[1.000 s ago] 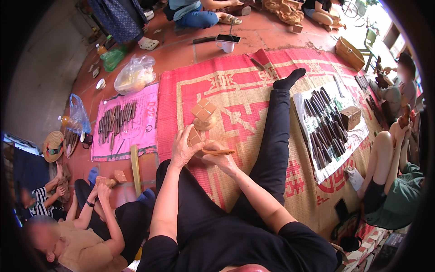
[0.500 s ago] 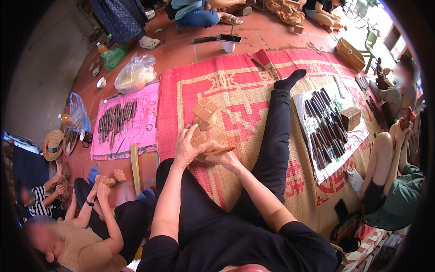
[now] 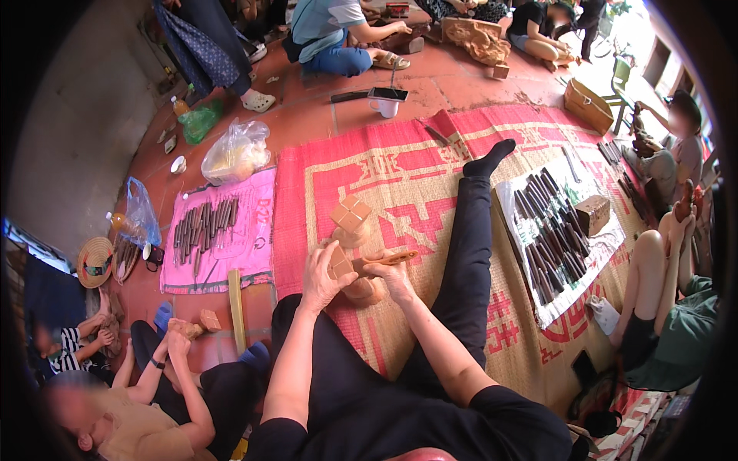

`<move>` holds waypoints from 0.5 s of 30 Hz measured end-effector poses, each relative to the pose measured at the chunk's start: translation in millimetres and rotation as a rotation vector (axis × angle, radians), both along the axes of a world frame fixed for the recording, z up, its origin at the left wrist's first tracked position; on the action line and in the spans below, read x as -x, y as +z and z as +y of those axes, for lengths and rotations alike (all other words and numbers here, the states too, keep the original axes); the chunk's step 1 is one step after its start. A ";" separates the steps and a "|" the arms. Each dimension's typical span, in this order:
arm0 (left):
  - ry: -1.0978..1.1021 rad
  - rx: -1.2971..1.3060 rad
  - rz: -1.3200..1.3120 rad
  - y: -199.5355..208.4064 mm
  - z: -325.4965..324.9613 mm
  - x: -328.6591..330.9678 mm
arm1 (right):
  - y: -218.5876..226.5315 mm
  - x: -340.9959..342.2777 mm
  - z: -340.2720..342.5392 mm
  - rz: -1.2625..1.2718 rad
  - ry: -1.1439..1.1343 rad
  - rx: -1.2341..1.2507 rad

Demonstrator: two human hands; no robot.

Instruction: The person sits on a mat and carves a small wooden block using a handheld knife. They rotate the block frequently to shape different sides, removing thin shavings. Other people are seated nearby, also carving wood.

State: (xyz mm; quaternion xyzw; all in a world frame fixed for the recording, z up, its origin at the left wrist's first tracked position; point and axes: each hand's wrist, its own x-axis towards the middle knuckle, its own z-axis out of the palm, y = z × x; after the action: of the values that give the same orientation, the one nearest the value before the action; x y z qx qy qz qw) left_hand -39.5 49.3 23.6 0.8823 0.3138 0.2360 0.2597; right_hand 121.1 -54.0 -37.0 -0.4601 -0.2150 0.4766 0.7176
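My left hand [image 3: 320,278] is closed round a wooden block [image 3: 339,263] with lines marked on its square brown top. Below the block, a paler rounded wooden part [image 3: 363,291] shows between my hands. My right hand [image 3: 395,278] grips a tool with an orange-brown wooden handle [image 3: 403,257], whose end juts out to the right. The tool's working end is hidden near the block, so its kind cannot be told. Just beyond my left hand, a second wooden piece [image 3: 351,213] stands on the mat, its square top crossed by pale lines above a rounded base.
A red and straw mat [image 3: 430,177] lies under my outstretched leg. Dark-handled tools lie in rows on a pink cloth [image 3: 246,261] at left and a white sheet [image 3: 557,296] at right. A wooden stick [image 3: 236,307] lies left. A co-worker [image 3: 146,407] sits close at left.
The whole view has tilted, so everything sits lower in the picture. My right hand with the tool has shifted slightly away from my left hand, and the rounded part between them now shows.
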 end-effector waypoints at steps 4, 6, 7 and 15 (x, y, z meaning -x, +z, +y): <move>-0.014 -0.018 0.044 -3.1 -4.4 4.0 | -3.1 -7.8 6.2 0.127 -0.239 -0.001; -0.008 -0.012 0.010 -6.1 -4.0 2.1 | 4.3 0.0 -6.2 0.094 -0.060 0.050; -0.005 -0.008 -0.007 -7.3 -3.7 1.6 | 6.6 3.4 -11.2 0.077 0.029 0.076; -0.013 -0.024 0.027 -4.3 -9.7 3.5 | 13.0 -4.3 -7.3 0.100 -0.199 0.045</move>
State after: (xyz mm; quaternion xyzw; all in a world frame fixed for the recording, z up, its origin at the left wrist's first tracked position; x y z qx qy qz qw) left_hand -42.9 39.6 19.3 0.8904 0.3089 0.2259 0.2464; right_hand 125.4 -61.3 -24.0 -0.4707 -0.1217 0.4299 0.7608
